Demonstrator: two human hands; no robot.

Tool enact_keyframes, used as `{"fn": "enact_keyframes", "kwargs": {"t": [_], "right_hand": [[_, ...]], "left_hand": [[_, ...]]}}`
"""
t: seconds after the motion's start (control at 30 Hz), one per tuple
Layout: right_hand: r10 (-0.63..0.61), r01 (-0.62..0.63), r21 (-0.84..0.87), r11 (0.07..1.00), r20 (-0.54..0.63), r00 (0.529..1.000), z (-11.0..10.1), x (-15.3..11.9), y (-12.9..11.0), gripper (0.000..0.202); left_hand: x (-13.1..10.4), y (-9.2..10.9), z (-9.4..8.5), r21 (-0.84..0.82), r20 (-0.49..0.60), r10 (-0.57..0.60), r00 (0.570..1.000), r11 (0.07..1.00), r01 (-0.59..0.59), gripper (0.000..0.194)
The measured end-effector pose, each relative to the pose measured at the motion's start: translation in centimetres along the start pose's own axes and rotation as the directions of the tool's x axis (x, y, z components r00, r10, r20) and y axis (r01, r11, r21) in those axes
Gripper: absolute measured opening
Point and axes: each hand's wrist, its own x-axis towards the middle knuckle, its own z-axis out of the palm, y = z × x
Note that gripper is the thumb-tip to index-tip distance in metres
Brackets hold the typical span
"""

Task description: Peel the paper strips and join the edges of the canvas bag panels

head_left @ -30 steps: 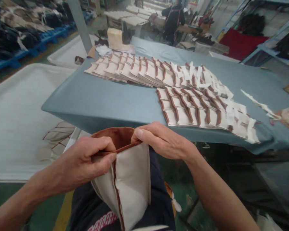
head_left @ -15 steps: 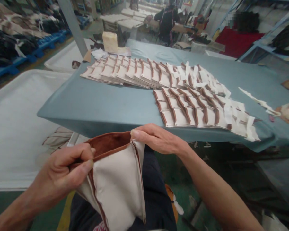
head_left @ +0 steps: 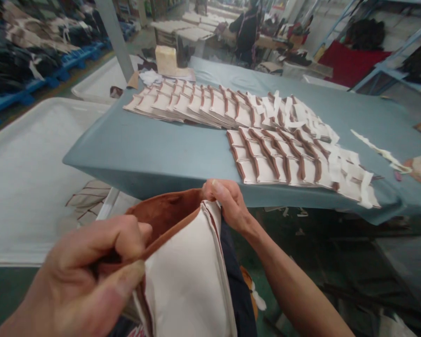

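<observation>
Two hands, left (head_left: 77, 276) and right (head_left: 226, 201), pinch one open bag (head_left: 185, 276) beside one table (head_left: 150, 145).

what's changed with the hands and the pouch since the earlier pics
The left hand has moved left and closer to the camera, away from the right hand, stretching the mouth of the cream pouch wider. Neither hand let go; both still grip its rim. The rows of cream pieces on the table stayed put.

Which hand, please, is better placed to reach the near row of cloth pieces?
Probably the right hand: gripping the far end of the pouch, it looks closer to that row, while the left hand holds the near end, farther back.
</observation>
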Motion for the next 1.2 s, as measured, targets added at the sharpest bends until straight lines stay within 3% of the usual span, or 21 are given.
{"fn": "enact_keyframes", "kwargs": {"t": [0.07,0.13,0.27,0.43,0.53,0.6,0.7,0.83,1.0,1.2], "right_hand": [[0.01,-0.01,-0.001,1.0,0.024,1.0,-0.2,-0.2,-0.5,0.068],[0.034,-0.035,0.003,0.999,0.079,0.996,-0.6,-0.4,-1.3,0.066],[0.106,-0.109,0.001,0.994,0.234,0.967,-1.1,-0.7,-3.7,0.05],[0.01,0.004,-0.041,0.999,0.322,0.947,-0.8,-0.3,-6.5,0.025],[-0.057,0.071,-0.026,0.997,0.359,0.932,-0.3,0.0,-7.3,0.02],[-0.056,0.08,-0.052,0.995,0.368,0.928,-0.1,0.2,-7.4,0.019],[0.006,0.035,-0.11,0.993,0.353,0.936,0.1,0.3,-6.7,0.02],[0.083,-0.044,-0.127,0.991,0.325,0.942,0.1,0.2,-5.2,0.025],[0.102,-0.073,-0.103,0.992,0.313,0.944,-0.1,0.2,-4.7,0.023],[0.086,-0.028,-0.176,0.984,0.334,0.938,0.2,0.8,-6.1,0.032]], "left_hand": [[-0.3,0.1,-0.3,0.242,-0.096,0.176,0.98,0.959,-0.148,0.035],[-0.3,0.1,-0.7,0.352,-0.143,0.244,0.959,0.918,-0.181,0.033],[0.7,-1.0,-2.2,0.438,-0.125,0.092,0.988,0.899,-0.028,0.035],[2.4,-2.9,-4.4,0.398,0.082,-0.086,0.993,0.916,0.047,0.025],[3.7,-2.7,-4.4,0.386,0.254,-0.07,0.965,0.922,-0.035,0.045],[4.7,-1.7,-3.7,0.322,0.35,0.011,0.937,0.938,-0.131,0.039],[5.9,0.0,-2.2,0.183,0.362,0.105,0.926,0.966,-0.181,0.022],[6.5,0.4,-0.7,0.06,0.374,0.061,0.926,0.994,-0.09,0.022],[6.5,-0.1,-0.3,0.058,0.319,-0.005,0.948,0.998,-0.014,0.023],[6.5,1.0,-0.3,0.087,0.295,-0.074,0.953,0.995,0.05,0.019]]}}
